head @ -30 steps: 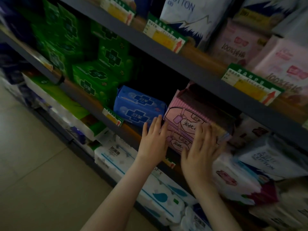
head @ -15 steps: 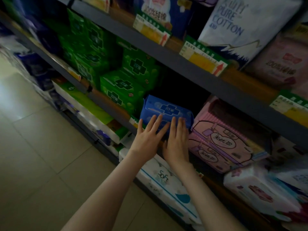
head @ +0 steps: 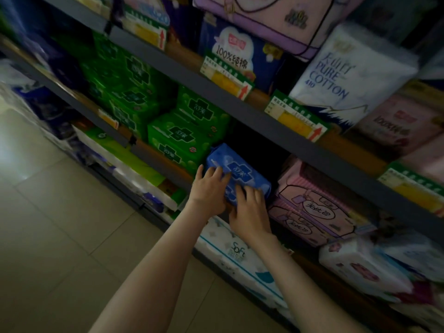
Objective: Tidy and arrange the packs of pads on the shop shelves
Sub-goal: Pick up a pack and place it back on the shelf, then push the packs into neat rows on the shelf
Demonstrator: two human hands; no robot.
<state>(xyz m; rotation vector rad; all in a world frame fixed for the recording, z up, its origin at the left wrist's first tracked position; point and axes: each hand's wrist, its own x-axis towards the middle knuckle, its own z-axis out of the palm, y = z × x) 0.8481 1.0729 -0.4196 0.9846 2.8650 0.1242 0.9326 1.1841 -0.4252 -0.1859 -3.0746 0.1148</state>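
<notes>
Mid shelf (head: pixel 159 157): L hand (head: pixel 208 191) & R hand (head: pixel 249 213) grip blue pack (head: pixel 243 173), long axis along shelf edge.

1. Your view is dim overall; the brightest spot is a glare patch on the floor tiles (head: pixel 16 150) at the left edge.
2. Deep shadow fills the recess behind the blue pack (head: pixel 242 174).
3. Motion blur smears the green packs (head: pixel 120 75) at your upper left.
4. The shelf rail (head: pixel 187 73) tilts and bows with wide-angle distortion.
</notes>
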